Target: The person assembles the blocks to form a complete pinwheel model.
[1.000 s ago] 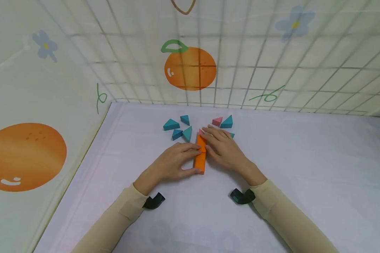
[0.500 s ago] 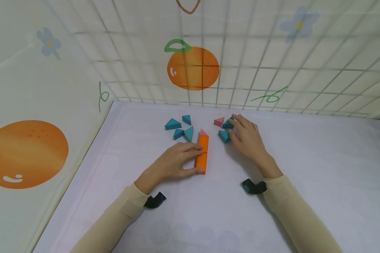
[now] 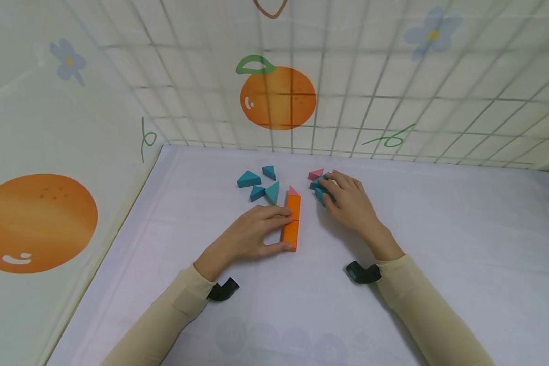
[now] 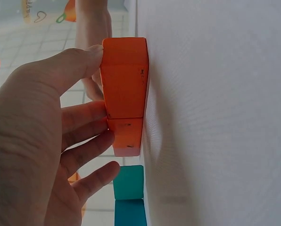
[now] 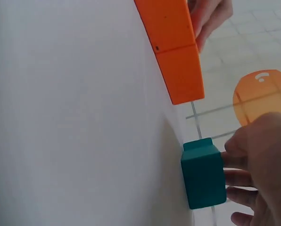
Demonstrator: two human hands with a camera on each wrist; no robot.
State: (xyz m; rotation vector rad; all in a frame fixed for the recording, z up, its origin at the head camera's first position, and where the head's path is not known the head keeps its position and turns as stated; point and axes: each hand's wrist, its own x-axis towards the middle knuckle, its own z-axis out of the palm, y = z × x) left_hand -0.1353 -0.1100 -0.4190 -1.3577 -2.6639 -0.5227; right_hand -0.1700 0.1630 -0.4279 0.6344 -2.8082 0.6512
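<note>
Touching the orange blocks (image 3: pixel 290 232) with relaxed left fingers (image 4: pixel 91 148); best to nudge teal blocks (image 5: pixel 204 181), right of these, gently with loose right fingers (image 5: pixel 238 178).

This person wears a plain, pale beige top; the left sleeve (image 3: pixel 164 315) and the right sleeve (image 3: pixel 425 310) run down to the wrists, each with a boxy bulge near its cuff. From the inner side of the cuffs I see a curved black left fitting (image 3: pixel 225 290) and a matching right fitting (image 3: pixel 362 274) with a small greenish patch. The left hand (image 3: pixel 244 236) and right hand (image 3: pixel 349 203) are bare.
</note>
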